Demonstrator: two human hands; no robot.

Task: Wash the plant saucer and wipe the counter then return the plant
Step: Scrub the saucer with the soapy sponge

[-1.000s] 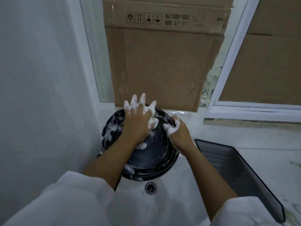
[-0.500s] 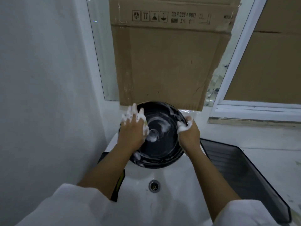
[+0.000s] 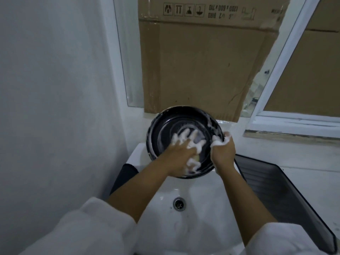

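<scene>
Saucer is tilted above the sink at frame centre, left grip just moved from its left rim onto the soapy inside, fingers spread flat, right grip pinching the right rim: scrubbing underway, step 1 of 3, rinse pending.

A cardboard sheet is leaning at 12 o'clock against a white window frame. More cardboard is showing at 2 o'clock. A white wall is filling 8 to 11 o'clock. A sink is lying at 6 o'clock, with its drain showing. A black ribbed tray is lying at 4 o'clock, just beside the sink.
</scene>
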